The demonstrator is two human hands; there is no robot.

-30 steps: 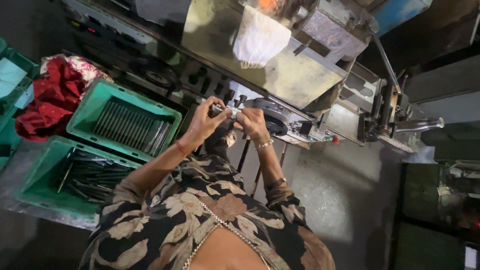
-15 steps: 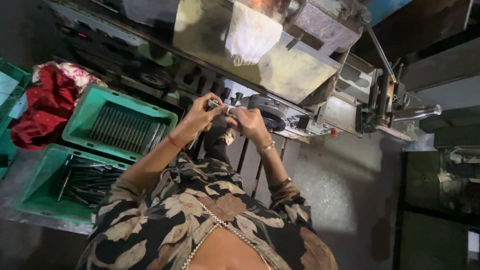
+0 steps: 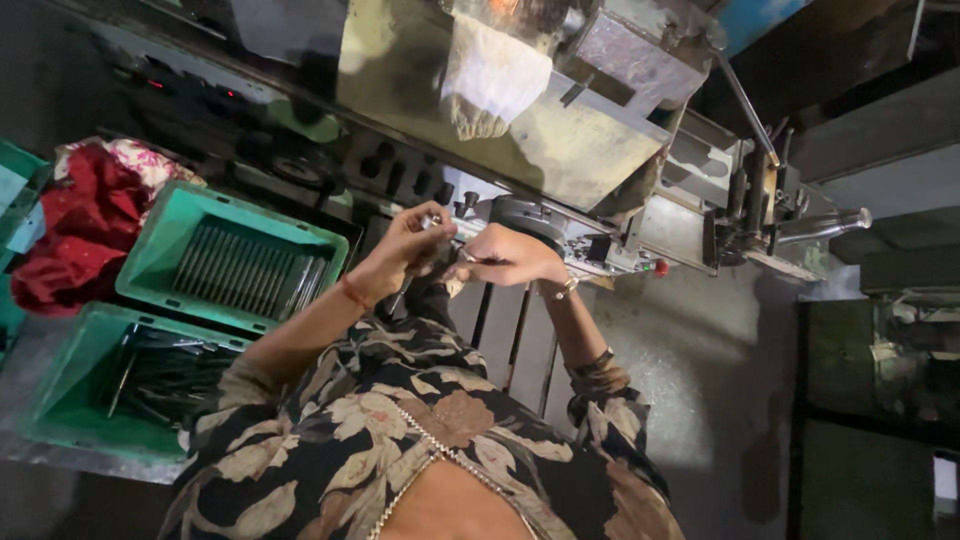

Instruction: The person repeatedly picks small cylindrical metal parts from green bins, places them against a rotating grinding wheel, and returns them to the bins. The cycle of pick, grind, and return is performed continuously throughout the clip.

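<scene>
Both hands are up at the machine (image 3: 560,150): left hand (image 3: 405,250) pinching a thin metal rod (image 3: 400,296), right hand (image 3: 510,258) closed on its tip. Looks like mid-feeding; next move probably needs careful alignment.

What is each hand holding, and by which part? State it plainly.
Left hand pinches a thin metal rod by its upper end; right hand grips something small, too hidden to identify.

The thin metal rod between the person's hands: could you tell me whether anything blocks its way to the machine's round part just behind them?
Nothing visible does. The left hand and right hand hold the thin rod right before the round part.
</scene>
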